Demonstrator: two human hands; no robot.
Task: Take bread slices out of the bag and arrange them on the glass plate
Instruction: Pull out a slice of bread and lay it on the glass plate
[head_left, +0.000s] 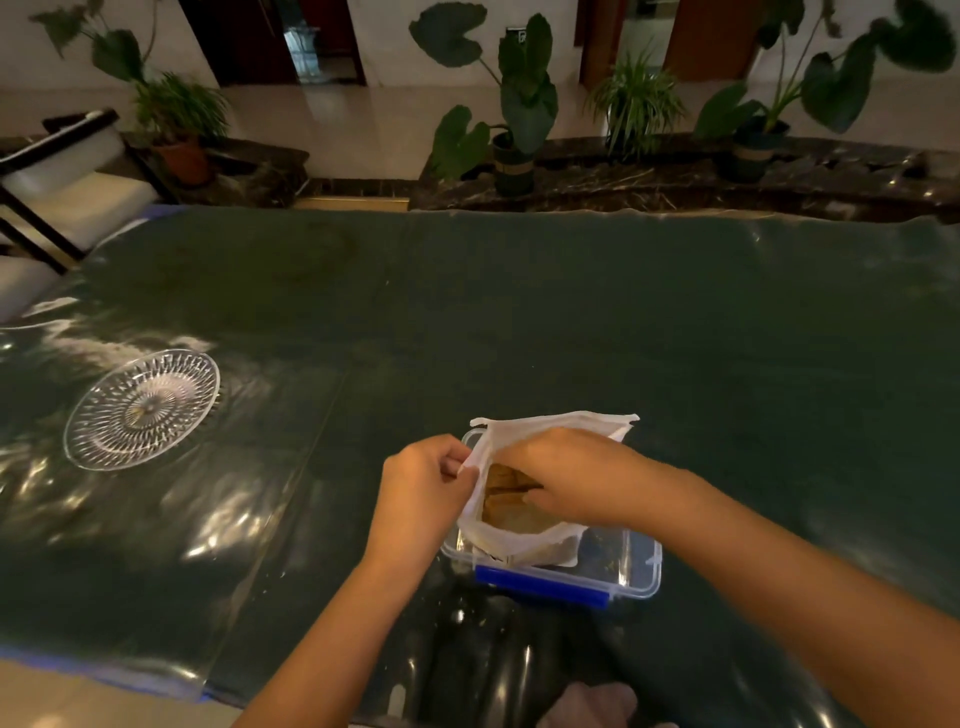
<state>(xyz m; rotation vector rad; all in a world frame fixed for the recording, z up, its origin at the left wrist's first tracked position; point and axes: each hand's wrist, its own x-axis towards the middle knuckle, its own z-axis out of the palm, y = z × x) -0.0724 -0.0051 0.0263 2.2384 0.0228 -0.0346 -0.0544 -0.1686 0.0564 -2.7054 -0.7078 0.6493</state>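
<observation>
Left hand (423, 491): we pinched white bag (524, 543) rim, holding mouth open. Right hand (566, 480): we reached inside, fingers on bread slices (506, 499); firm grasp unclear. Bag sat in clear lidless container (636, 571). Glass plate (141, 409): well left, bare. No slices transferred; all remained.

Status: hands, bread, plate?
Left hand pinching bag rim open. Right hand inside, on bread slices. Glass plate empty, far left. Path clear.

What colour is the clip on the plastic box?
Blue. The clip runs along the box's near edge, seen in the head view.
</observation>
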